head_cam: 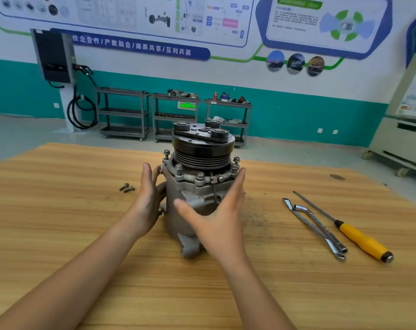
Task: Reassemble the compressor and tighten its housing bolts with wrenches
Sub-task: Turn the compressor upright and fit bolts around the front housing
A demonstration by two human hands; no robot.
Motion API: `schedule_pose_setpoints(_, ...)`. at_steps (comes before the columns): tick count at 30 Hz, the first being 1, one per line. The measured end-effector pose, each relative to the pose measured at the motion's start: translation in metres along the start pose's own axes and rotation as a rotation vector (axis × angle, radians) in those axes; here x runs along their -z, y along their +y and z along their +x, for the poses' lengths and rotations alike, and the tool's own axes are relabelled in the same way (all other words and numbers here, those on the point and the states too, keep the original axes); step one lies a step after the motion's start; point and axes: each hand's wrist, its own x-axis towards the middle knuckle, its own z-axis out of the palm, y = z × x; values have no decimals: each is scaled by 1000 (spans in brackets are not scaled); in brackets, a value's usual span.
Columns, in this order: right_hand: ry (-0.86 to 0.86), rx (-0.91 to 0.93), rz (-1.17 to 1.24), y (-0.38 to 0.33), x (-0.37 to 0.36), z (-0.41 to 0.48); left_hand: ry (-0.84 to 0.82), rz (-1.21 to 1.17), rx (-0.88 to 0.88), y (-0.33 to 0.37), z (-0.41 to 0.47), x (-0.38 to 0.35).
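Right now the compressor (185,194) stands upright, pulley on top, at the middle of the table (83,234). Your left hand (149,201) lies flat against its left side. Your right hand (216,215) is spread wide at the near right, holding nothing; whether it touches is unclear. The housing bolts (200,175) stand proud, so the tall body could tip if pushed off-centre. Two spare bolts (127,187) lie loose and could roll; no tray holds them. The wrenches (316,227) and screwdriver (359,236) lie to the right. Far trolleys (176,115) carry assorted parts.
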Motion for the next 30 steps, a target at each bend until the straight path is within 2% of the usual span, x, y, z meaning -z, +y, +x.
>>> schedule_pose_setpoints(4, -38, -26, 137, 10, 16, 8, 89, 71, -128, 4, -25, 9)
schedule_pose_setpoints(7, -85, -89, 208, 27, 37, 19, 100, 292, -256, -4, -51, 18)
schedule_pose_setpoints(12, -36, -378, 433, 67, 59, 52, -159, 523, -390, -24, -99, 12)
schedule_pose_setpoints(16, -5, -561, 493, 78, 53, 93, -438, 840, -288, -39, -113, -9)
schedule_pose_setpoints(18, 30, -595, 462, 78, 50, 109, -510, 900, -305, -40, -115, -14)
schedule_pose_setpoints(20, 80, -594, 446, 74, 48, 115, -507, 855, -345, -36, -114, -10)
schedule_pose_setpoints(21, 100, -585, 454, 71, 47, 114, -468, 791, -337, -31, -113, -4)
schedule_pose_setpoints(23, 122, -558, 489, 65, 47, 107, -283, 586, -312, -17, -110, 17)
schedule_pose_setpoints(25, 145, -507, 486, 55, 46, 88, 64, 562, -466, -5, -106, 52)
schedule_pose_setpoints(27, 235, -385, 416, 46, 41, 59, 387, 768, -683, 5, -98, 92)
schedule_pose_setpoints(28, 292, -272, 383, 40, 36, 39, 489, 905, -690, 7, -91, 111)
schedule_pose_setpoints(29, 329, -140, 365, 33, 29, 20, 575, 1066, -602, 8, -81, 129)
schedule_pose_setpoints(30, 345, -29, 352, 26, 23, 3, 609, 1222, -415, 7, -70, 149)
